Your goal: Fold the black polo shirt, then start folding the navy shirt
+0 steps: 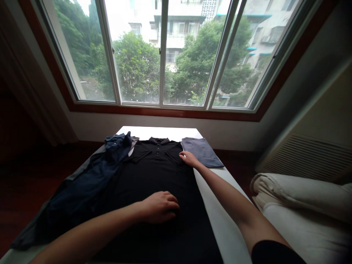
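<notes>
A black polo shirt (154,176) lies spread front up, its collar toward the window and its short sleeves folded in over the chest. My left hand (162,207) rests on the middle of the shirt with its fingers curled down against the cloth; the fingertips are partly hidden. Up by the shoulder on the right side, my right hand (189,158) has thumb and fingers closed at the sleeve's edge. Just beyond that hand is a folded grey-blue garment (202,150).
The white table (162,132) runs toward a wide window (165,73). Dark blue and grey clothes (90,176) are laid along its left side, partly over the edge. Rolled cream bedding or cushioning (299,198) sits at the right, below a slatted vent panel (305,157).
</notes>
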Tool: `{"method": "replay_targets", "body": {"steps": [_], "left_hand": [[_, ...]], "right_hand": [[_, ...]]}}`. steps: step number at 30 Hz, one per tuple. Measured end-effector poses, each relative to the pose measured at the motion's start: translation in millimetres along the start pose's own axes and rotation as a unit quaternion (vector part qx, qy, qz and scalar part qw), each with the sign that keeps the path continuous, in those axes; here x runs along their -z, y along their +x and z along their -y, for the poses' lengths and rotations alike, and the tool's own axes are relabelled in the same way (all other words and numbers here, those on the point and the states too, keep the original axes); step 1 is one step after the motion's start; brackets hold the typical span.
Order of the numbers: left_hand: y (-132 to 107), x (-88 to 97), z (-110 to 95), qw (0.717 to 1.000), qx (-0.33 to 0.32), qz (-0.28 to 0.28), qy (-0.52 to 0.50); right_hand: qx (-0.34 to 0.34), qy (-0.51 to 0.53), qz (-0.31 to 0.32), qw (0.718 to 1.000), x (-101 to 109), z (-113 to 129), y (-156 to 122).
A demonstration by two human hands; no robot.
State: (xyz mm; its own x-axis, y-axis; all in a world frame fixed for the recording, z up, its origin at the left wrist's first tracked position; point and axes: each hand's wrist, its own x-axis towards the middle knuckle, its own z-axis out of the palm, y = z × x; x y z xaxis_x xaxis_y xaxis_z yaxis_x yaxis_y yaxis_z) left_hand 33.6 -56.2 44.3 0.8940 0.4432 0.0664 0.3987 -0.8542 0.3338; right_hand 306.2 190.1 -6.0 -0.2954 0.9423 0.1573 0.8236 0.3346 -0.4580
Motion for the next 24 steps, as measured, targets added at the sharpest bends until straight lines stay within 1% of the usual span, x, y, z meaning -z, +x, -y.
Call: {"method": "replay_targets", "body": {"steps": [3,6,8,11,13,15,18,20,24], "left_hand": [[39.8,-18.9,-38.4,0.996,-0.076,0.030,0.031],[77.5,-40.5,-66.7,0.990,-0.113,0.065,0.061],[99.2,-52.0,-76.3,0.983,-0.132,0.092,0.089],[120.0,-60.5,-78.4,0.973,-0.165,0.142,0.076],[123.4,-62.5,-75.9,0.971,-0.171,0.159,0.055],[119.1,-64.1,-73.3,0.974,-0.164,0.141,0.060],[103.8,-65.6,-70.6,0.982,-0.150,0.069,0.092],[91.9,-62.8,-69.0,0.983,-0.144,0.021,0.111],[72.0,-43.8,-64.5,0.980,-0.145,-0.042,0.127]], "right_hand": [[-0.041,-0.011,-0.008,0.999,3.7,-15.4,17.1],[-0.058,-0.017,-0.012,0.998,3.3,-27.4,33.5],[-0.063,-0.021,-0.007,0.998,1.5,-31.8,43.9],[-0.061,-0.032,0.005,0.998,-5.1,-33.8,56.9],[-0.062,-0.044,0.009,0.997,-11.4,-33.5,62.5],[-0.070,-0.055,0.009,0.996,-17.4,-32.7,65.7],[-0.097,-0.068,0.015,0.993,-22.0,-29.4,68.3],[-0.112,-0.063,0.019,0.992,-21.6,-25.1,70.4],[-0.126,-0.033,0.004,0.991,-14.7,-12.9,77.6]]}}
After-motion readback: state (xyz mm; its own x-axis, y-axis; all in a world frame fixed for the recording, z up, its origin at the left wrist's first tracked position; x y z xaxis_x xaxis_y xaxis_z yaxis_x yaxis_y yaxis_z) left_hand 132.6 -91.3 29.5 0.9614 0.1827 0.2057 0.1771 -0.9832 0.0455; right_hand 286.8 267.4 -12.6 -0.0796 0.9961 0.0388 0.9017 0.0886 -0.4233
